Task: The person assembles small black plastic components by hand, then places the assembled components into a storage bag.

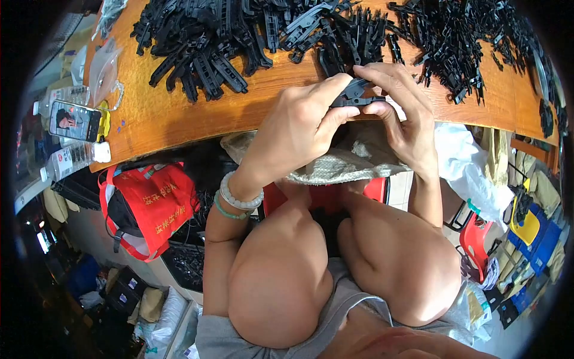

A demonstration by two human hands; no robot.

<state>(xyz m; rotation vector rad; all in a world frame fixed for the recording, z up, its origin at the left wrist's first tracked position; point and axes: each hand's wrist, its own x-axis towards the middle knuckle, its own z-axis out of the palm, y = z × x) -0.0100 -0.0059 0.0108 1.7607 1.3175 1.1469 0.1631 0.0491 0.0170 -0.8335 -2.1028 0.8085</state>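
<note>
Between my two hands, just over the table's near edge, is a small black plastic part (354, 91). My left hand (302, 119) pinches its left end between thumb and forefinger; bead bracelets circle that wrist. My right hand (406, 107) grips the right end with thumb and fingers, partly hiding it. Beyond the hands lies a pile of long black plastic pieces (209, 48) on the left. Mid-table, more black pieces (353, 36) are heaped close to my fingertips. A heap of smaller black parts (448, 48) spreads over the right side.
The wooden table (167, 119) has a curved-looking near edge. At its left stand a phone (74, 121) with a lit screen and plastic bottles (72, 160). A red bag (152, 209) hangs below. Under my hands lies a woven sack (341, 167); white plastic bags (466, 161) are at right.
</note>
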